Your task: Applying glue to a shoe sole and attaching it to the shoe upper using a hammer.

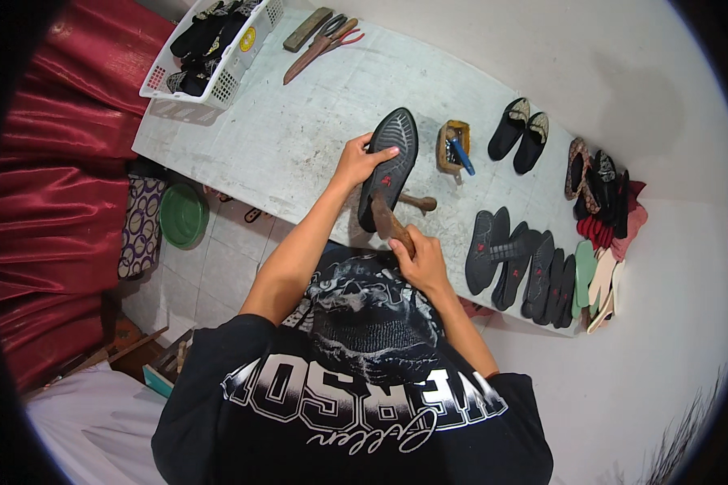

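Observation:
A black shoe (392,133) is tilted sole up above the near edge of the table. My left hand (362,162) grips its side, the thumb pressed on the ridged sole. My right hand (421,257) is closed around a brown, rusty-looking hammer (390,220), whose broad end lies against the heel part of the sole. A brown bar with a rounded end (421,203) sticks out to the right from behind the shoe; its other end is hidden.
Right of the shoe stands a small yellowish box (455,133) with a blue-handled tool (463,153). Black shoes (519,136) and a row of black soles (514,267) lie further right. Pincers and a sheath-shaped brown tool (303,63) lie far left, beside a white basket (218,85) of shoes.

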Available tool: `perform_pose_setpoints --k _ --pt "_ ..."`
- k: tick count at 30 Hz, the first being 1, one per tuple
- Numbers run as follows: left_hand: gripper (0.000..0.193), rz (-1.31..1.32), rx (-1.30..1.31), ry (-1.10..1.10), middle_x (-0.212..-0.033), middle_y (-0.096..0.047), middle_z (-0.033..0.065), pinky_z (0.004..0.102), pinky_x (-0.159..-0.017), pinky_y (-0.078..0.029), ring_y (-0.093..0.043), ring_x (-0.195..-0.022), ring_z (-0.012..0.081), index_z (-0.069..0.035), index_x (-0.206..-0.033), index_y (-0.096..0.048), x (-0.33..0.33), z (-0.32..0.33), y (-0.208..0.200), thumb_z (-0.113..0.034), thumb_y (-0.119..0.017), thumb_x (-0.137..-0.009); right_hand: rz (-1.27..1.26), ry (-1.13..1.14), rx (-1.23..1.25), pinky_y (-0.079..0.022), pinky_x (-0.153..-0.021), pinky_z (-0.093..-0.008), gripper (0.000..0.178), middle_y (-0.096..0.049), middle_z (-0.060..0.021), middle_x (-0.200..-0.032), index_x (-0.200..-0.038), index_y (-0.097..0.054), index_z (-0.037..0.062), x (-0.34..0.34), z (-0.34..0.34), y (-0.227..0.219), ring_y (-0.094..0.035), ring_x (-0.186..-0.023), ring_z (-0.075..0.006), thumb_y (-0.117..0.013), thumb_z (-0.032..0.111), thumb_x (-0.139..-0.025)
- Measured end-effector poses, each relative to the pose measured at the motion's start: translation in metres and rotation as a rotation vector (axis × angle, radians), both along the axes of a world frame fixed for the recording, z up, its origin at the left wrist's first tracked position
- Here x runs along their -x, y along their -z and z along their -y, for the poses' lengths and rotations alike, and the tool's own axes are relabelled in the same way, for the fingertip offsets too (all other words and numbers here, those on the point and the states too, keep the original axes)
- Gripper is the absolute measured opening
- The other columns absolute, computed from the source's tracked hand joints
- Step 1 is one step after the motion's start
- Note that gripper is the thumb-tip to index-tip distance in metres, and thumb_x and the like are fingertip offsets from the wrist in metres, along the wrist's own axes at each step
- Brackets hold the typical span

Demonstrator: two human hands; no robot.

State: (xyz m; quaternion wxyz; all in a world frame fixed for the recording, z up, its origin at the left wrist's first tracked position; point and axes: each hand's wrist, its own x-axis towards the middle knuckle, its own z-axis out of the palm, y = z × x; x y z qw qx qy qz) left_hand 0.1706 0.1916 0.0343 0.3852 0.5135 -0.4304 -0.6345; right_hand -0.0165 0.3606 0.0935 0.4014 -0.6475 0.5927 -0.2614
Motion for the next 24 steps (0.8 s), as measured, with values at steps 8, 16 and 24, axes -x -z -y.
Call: perform_pose_setpoints --k 8,16,24 --pt "0.039 0.002 -0.017 -0.015 -0.103 -0.077 0.0104 0.0299 -0.074 -0.061 -0.074 -0.086 0.0146 0.003 -0.12 -0.072 0.0 -0.002 -0.005 -0.017 -0.084 -0.089 -0.061 -0.081 -0.01 -0.048 -0.058 -0.0507 0.036 -0.06 -0.0254 -0.065 -0.09 -0.059 0.0026 0.0 -0.001 0.002 -0.064 -0.065 -0.0494 -0.071 0.036 -0.093" --pt "0.036 0.006 -0.061 0.003 -0.103 -0.077 0.0097 0.0303 -0.077 -0.06 -0.074 -0.086 0.0158 0.001 -0.118 -0.073 -0.002 -0.003 -0.012 -0.018 -0.083 -0.089 -0.028 -0.077 -0.038 -0.048 -0.059 -0.0503 0.041 -0.061 -0.0243 -0.066 -0.089 -0.062 0.0025 0.004 -0.004 0.0 -0.064 -0.064 -0.0474 -0.07 0.043 -0.093" --pt "0.033 0.023 -0.011 0.002 -0.101 -0.077 0.0116 0.0309 -0.075 -0.06 -0.074 -0.086 0.0161 0.003 -0.115 -0.073 -0.001 -0.001 -0.012 -0.013 -0.083 -0.089 -0.039 -0.196 -0.008 -0.049 -0.061 -0.0508 0.049 -0.062 -0.0192 -0.063 -0.086 -0.063 0.0045 0.007 -0.009 -0.002 -0.065 -0.064 -0.0441 -0.071 0.053 -0.092"
